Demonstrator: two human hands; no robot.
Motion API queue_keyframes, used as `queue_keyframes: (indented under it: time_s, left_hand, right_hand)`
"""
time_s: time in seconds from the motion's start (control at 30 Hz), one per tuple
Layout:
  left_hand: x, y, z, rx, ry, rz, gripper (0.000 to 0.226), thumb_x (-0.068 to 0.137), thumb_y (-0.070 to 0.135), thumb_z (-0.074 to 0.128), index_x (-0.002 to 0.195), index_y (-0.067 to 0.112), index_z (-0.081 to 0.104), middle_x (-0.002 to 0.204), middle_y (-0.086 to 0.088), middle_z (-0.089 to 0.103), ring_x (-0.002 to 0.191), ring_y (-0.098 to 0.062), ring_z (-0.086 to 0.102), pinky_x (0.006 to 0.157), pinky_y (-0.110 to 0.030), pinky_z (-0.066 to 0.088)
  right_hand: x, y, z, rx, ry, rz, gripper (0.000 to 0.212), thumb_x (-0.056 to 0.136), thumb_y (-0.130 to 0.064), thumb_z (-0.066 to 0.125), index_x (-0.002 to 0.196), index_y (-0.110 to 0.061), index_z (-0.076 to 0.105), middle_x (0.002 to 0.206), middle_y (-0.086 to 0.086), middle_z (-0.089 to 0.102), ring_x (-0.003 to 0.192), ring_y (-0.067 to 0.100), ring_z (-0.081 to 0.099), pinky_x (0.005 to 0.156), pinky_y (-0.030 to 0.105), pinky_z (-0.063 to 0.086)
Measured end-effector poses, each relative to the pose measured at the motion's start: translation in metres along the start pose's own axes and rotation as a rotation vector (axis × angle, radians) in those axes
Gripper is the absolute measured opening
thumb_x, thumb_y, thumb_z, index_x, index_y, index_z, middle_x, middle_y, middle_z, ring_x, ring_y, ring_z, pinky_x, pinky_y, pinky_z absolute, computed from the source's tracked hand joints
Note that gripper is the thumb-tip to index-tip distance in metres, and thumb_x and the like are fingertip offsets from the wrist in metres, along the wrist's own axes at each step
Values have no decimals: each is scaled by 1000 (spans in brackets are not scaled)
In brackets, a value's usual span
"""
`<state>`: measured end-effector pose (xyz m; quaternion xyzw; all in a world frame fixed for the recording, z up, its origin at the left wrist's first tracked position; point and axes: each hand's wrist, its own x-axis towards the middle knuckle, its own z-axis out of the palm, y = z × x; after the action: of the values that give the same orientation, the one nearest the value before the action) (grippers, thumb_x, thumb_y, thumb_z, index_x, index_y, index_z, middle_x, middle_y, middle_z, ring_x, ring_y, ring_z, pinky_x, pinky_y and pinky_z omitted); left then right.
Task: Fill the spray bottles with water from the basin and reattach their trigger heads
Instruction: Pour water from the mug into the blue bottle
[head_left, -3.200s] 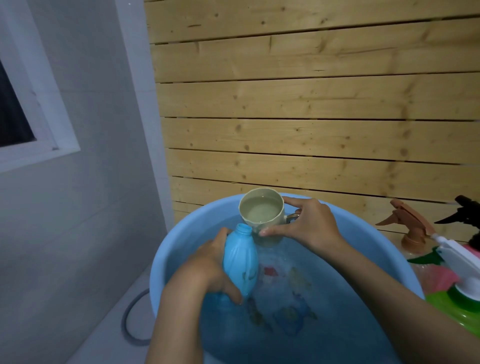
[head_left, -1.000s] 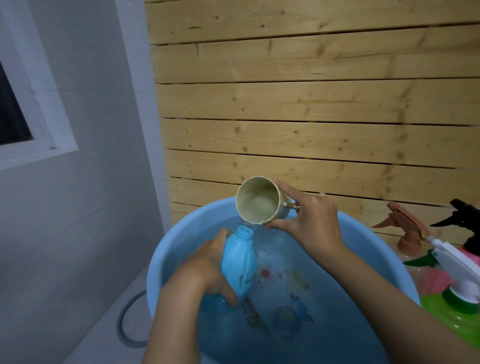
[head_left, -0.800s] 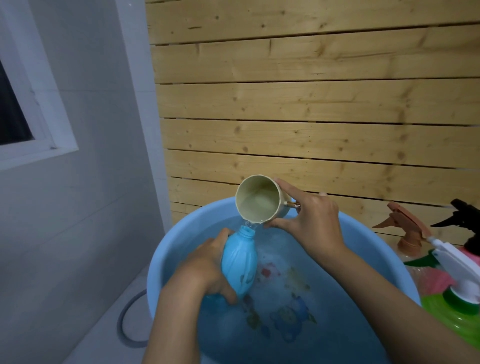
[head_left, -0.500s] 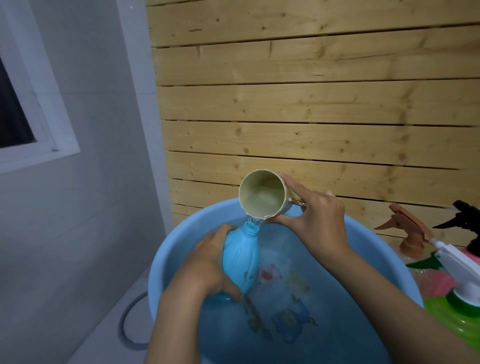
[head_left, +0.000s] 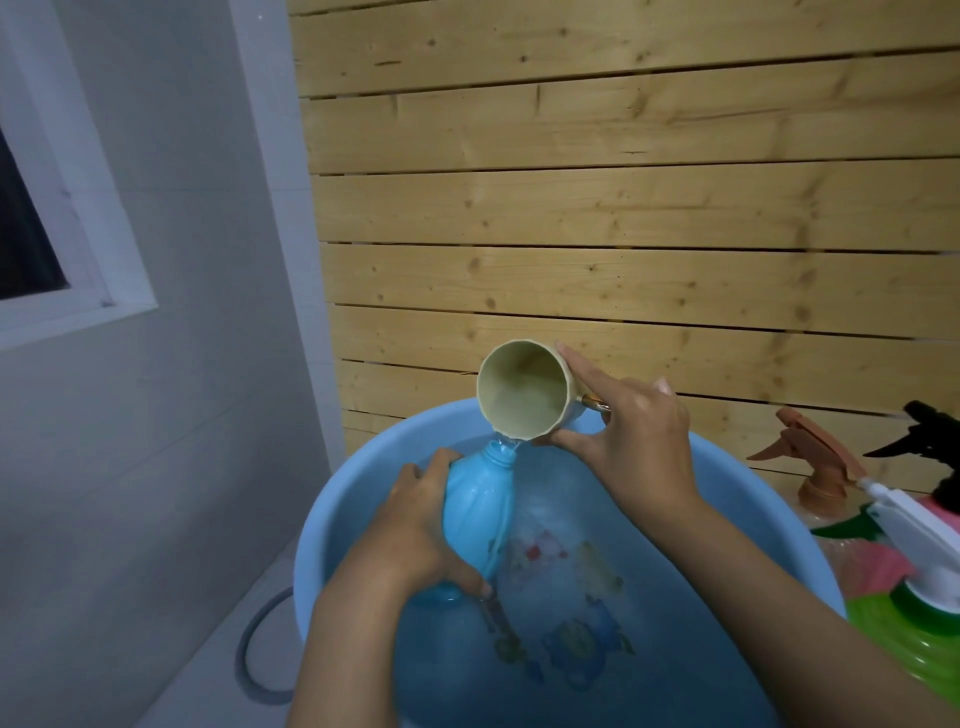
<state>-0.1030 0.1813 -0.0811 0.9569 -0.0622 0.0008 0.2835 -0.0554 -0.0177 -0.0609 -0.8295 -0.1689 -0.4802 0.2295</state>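
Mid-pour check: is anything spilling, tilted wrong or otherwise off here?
Slight spill: water from the tilted cup in the right hand splashes round the open neck of the blue bottle, and a streak seems to run down its side. The left hand holds it inside the basin, so the water should fall back in. Nothing else stands out.

Before me, a wooden slat wall (head_left: 623, 208); on my left, a grey wall (head_left: 197, 395) with a white-framed window (head_left: 62, 244). The light is dim.

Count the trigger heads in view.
3, all right of the basin: brown trigger head nearest it, black trigger head at the frame edge, white trigger head on the green bottle. More may be off-frame.
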Motion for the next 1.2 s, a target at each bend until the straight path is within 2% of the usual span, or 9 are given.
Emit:
queue_keyframes:
  time_s: [0.23,0.53,0.7,0.77,0.97,1.1,1.2]
  left_hand:
    - [1,-1,1,-21,-30,6,104,47,28,92,130,34,31,122,5,40,113,-17,43,93,-37,46]
    - [1,-2,1,-13,-35,2,102,48,27,92,130,34,31,123,4,41,114,-20,44,92,-40,48]
    - [2,-4,2,-22,-41,1,101,47,30,92,128,34,32,122,5,43,113,-19,45,92,-42,48]
    - [1,-4,3,-30,-39,4,101,46,30,92,127,33,32,122,5,43,113,-19,45,92,-41,48]
    - [1,-4,3,-29,-48,-1,100,47,29,92,127,32,33,122,5,43,112,-19,45,91,-40,49]
    - [2,-5,2,-26,-56,-2,99,47,29,92,127,32,33,123,4,44,113,-19,46,92,-41,48]
    - [3,-5,3,-37,-55,0,101,47,29,93,129,31,33,124,4,44,114,-19,46,93,-39,48]
  right_hand:
    - [-1,3,0,-79,-10,-66,84,46,-38,93,123,-17,66,58,-3,58,52,17,51,69,27,30]
    - [-1,3,0,-128,-25,-115,83,51,-34,92,127,-20,62,61,-3,59,55,18,48,68,28,29]
    - [0,4,-2,-179,-24,-174,81,55,-33,90,129,-19,61,60,-2,60,55,19,48,65,27,18]
    - [1,3,-2,-206,-17,-200,80,57,-33,90,129,-19,60,59,-2,57,54,18,47,64,28,19]
    - [2,1,-5,-246,41,-257,76,60,-34,88,129,-20,61,57,-3,50,54,16,41,64,28,19]
    - [3,0,-7,-274,89,-303,72,64,-29,87,130,-22,60,60,-3,51,58,19,49,65,28,23]
    - [5,-4,-9,-307,185,-354,56,75,-23,80,128,-22,61,61,-2,50,61,21,56,65,30,26]
